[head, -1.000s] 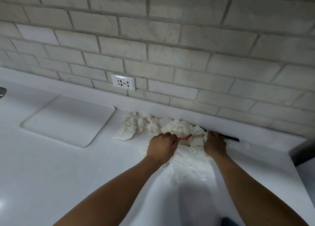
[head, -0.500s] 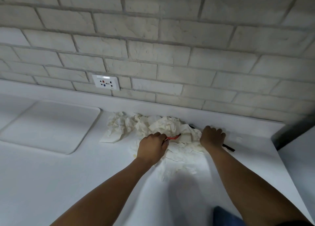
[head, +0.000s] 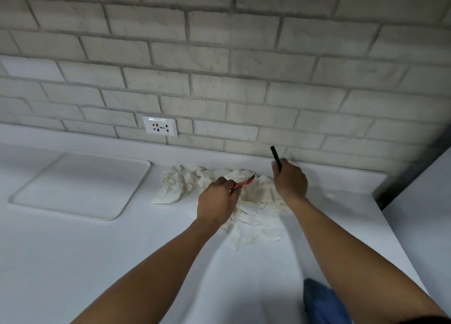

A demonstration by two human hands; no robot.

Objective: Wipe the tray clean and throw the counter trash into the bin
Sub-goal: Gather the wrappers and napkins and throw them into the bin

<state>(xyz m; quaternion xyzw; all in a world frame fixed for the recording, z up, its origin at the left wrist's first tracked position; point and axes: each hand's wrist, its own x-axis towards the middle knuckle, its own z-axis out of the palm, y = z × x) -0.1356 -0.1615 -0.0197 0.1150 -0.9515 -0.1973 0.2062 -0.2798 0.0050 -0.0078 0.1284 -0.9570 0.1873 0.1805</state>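
Left hand [head: 216, 199]: fingers pinching a thin red plastic strip [head: 244, 184] over a heap of crumpled white paper tissues [head: 195, 179]. Right hand [head: 290, 180]: fingers gripping a slim black stick [head: 275, 156], its end pointing up. Heap lying on the white tabletop [head: 73, 262] against the brick wall, just beside a white rectangular tray [head: 80, 184] sitting to its left.

Crumpled paper heap [head: 246, 201] fills counter [head: 73, 262] between my forearms and against backsplash ledge, white tray [head: 80, 184] occupies counter to my left, near counter open for passage, dark wall edge [head: 412, 167] bounds my right, blue cloth [head: 322, 301] beside my right forearm
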